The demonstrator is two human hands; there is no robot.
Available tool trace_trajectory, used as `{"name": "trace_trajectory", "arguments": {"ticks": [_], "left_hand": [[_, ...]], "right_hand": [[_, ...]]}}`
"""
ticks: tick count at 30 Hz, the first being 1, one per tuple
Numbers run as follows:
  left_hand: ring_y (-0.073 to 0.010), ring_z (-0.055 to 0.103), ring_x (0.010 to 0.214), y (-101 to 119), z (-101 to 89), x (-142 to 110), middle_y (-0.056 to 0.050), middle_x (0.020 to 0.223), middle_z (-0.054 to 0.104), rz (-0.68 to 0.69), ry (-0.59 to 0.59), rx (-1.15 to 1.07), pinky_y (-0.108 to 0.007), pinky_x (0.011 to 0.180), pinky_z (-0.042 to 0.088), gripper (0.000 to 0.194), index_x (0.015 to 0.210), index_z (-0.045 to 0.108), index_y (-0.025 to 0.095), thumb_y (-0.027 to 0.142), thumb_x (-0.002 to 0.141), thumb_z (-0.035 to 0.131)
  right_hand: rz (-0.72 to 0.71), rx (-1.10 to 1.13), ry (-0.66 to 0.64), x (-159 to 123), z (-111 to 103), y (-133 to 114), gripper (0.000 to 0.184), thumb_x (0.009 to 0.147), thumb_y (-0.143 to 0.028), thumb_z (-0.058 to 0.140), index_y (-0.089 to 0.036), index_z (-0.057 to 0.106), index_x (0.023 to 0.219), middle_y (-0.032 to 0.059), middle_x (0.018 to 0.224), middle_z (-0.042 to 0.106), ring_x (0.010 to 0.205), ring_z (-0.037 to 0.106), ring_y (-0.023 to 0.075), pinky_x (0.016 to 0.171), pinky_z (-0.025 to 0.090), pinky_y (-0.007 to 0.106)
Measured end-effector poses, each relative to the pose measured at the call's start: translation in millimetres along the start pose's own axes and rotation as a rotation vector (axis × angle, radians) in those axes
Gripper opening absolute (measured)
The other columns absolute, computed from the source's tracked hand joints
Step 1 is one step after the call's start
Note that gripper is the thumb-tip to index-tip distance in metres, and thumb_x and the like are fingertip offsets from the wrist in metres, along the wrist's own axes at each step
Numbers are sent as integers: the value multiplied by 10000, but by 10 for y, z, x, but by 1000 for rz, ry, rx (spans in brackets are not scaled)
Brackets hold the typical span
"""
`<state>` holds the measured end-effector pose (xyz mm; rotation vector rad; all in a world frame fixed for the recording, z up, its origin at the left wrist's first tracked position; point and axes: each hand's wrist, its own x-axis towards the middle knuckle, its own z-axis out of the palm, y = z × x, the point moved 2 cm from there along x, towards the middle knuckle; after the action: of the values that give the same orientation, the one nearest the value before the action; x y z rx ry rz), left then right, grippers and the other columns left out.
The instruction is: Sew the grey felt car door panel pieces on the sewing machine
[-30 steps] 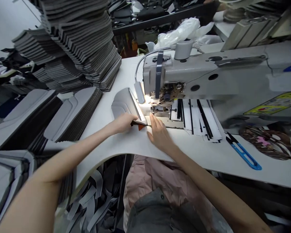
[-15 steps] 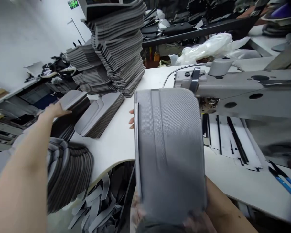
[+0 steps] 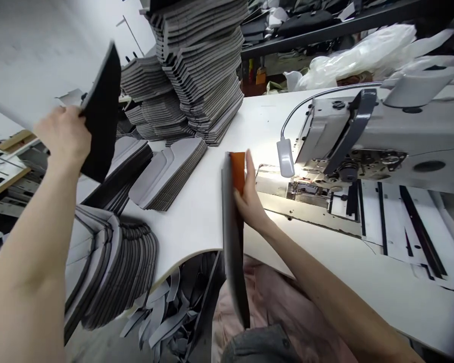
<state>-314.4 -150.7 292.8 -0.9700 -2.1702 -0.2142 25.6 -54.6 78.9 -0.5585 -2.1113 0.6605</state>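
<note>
"Left hand [image 3: 62,136]?"
"Raised well left of the sewing machine [image 3: 348,136], closed on a black panel [image 3: 101,113]."
"Right hand [image 3: 249,194]?"
"Near the machine, gripping an upright panel [image 3: 233,242] with an orange edge [image 3: 238,171]."
"Anything else?"
"Stacked panels [image 3: 199,75] behind, left of the machine."

A white wall stands left of [image 3: 30,50] dark metal shelving [image 3: 325,30].
</note>
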Motion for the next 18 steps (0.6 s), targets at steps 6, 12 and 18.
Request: {"name": "trace_trajectory", "arguments": {"ticks": [6, 12, 18], "left_hand": [[-317, 644, 1080, 1416, -1105, -812, -49, 1060, 656, 468, -129, -22, -506, 918, 472, 520, 1221, 662, 124, 405, 943, 325], [-227, 621, 530, 2078, -987, -2393, -109, 813, 702, 1391, -915, -212, -343, 385, 377, 217, 855, 719, 209, 100, 670, 687], [-274, 697, 874, 2651, -433, -2368, -121, 955, 721, 1189, -863, -529, -378, 708, 537, 246, 871, 692, 197, 269, 960, 474]], "right_hand": [[346, 107, 106, -68, 52, 167, 470, 917, -214, 406, -148, 635, 1323, 176, 1214, 564, 1109, 603, 284, 967, 524, 487], [679, 663, 129, -331, -63, 375, 545, 929, -639, 341, -186, 646, 933, 42, 793, 633, 737, 618, 193, 654, 534, 320], [664, 490, 268, -613, -170, 555, 256, 784, -461, 557, -206, 535, 784, 12, 765, 591, 733, 534, 173, 645, 465, 282]]}}
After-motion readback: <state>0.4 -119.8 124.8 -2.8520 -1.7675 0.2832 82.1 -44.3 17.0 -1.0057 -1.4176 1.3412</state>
